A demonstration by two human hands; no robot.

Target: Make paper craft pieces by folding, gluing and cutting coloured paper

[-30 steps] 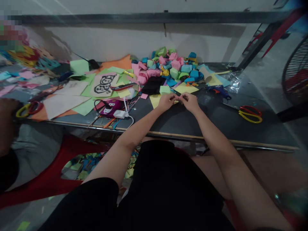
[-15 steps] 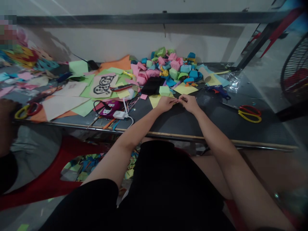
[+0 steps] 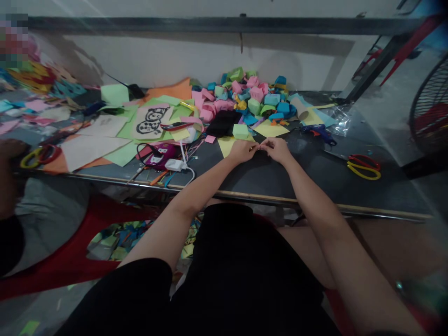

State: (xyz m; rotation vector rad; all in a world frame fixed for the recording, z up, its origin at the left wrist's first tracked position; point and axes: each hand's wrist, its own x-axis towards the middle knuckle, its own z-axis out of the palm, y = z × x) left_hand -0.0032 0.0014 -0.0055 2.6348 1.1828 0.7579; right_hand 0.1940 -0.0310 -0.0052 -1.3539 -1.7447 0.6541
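Observation:
My left hand [image 3: 244,150] and my right hand [image 3: 276,149] meet over the front part of the dark table [image 3: 266,179]. Fingertips of both are pinched together at the same spot. Whatever lies between them is too small to make out. Just beyond my left hand is a pale green folded paper piece [image 3: 240,131], with a yellow paper sheet [image 3: 226,145] partly under that hand. Farther back rises a heap of small folded paper pieces [image 3: 257,94] in pink, blue, green and yellow.
Scissors with red and yellow handles [image 3: 364,167] and a blue glue gun [image 3: 320,133] lie to the right. A purple power strip [image 3: 160,156] with plugs and cords sits left. At far left, another person's hand [image 3: 12,148] rests near a second pair of scissors [image 3: 40,156].
The view has shifted very slightly. Both my hands stay pinched together at nearly the same place, with only small finger movement.

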